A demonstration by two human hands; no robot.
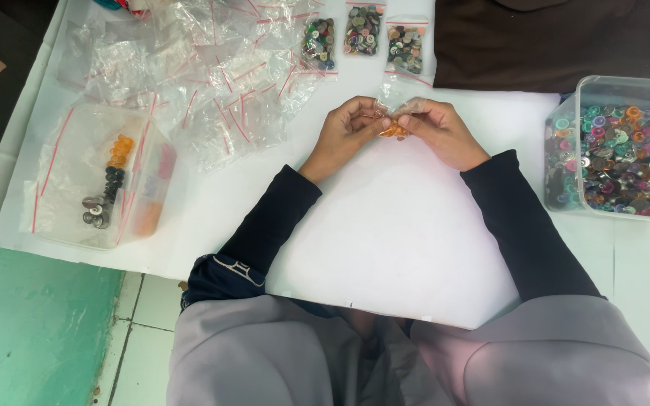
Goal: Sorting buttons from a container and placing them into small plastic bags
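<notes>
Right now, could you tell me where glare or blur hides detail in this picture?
Head view: even, soft light; the white sheet is nearly washed out; glare glints on the empty bags; the small bag between left hand and right hand is blurred.

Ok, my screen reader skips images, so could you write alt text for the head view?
Both hands, left hand and right hand, pinch a small clear bag with orange buttons over a white table. Three filled button bags lie beyond; a tub of mixed buttons sits right.
</notes>
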